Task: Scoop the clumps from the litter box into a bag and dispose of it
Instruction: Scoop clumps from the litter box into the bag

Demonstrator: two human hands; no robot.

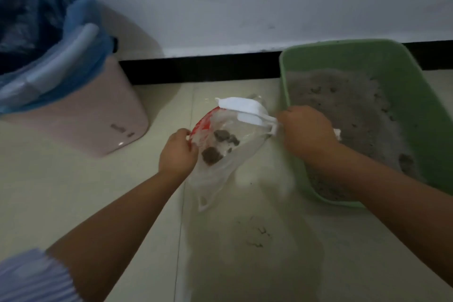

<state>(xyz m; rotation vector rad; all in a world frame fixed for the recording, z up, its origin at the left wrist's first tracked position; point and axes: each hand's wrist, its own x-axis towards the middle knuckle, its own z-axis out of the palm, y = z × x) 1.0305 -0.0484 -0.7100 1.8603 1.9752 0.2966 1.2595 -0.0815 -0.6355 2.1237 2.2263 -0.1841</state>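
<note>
A pale wall (245,2) with a black skirting board (196,68) runs along the back, above a cream tiled floor (73,203) that carries faint dark scuff marks near the middle. At the left stands a pink bin (103,115) lined with a blue bag (73,39). At the right, against the skirting, sits a green litter box (416,105) part filled with grey litter (343,100). Between the two, above the floor, hangs a clear plastic bag (220,171) with a red strip at its mouth; several dark brown clumps (213,154) lie inside it. The left hand (177,154) pinches the bag's rim, fingers curled round the plastic. The right hand (308,135) grips the handle of a white scoop (242,110), fingers wrapped round it, with the scoop head tipped over the bag's open mouth.
</note>
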